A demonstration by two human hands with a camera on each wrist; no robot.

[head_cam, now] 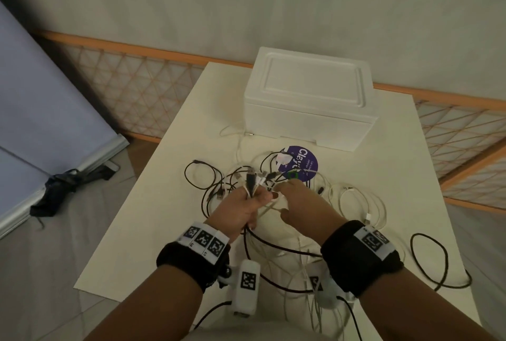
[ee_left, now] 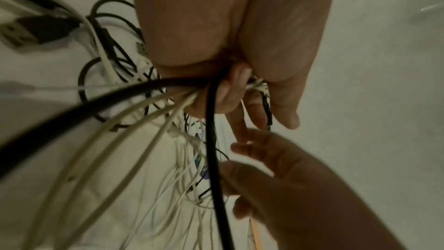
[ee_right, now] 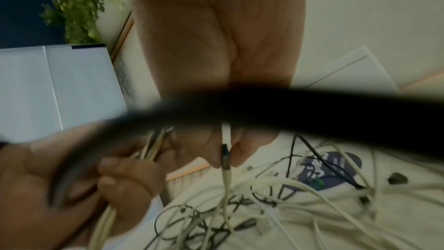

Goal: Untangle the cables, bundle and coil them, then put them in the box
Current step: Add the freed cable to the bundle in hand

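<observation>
White and black cables [head_cam: 253, 180] in left hand [head_cam: 241, 210]

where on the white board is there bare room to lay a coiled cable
Bare: the near-left corner of the white board, left of the left hand; also the strip left of the white foam box. Crowded: the tangled black and white cables around both hands and the purple round sticker.

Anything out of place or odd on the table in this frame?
The white foam box has its lid on, though the cables are meant to go inside. A purple round sticker lies under the tangle. The left hand grips a bunch of connector ends.
</observation>
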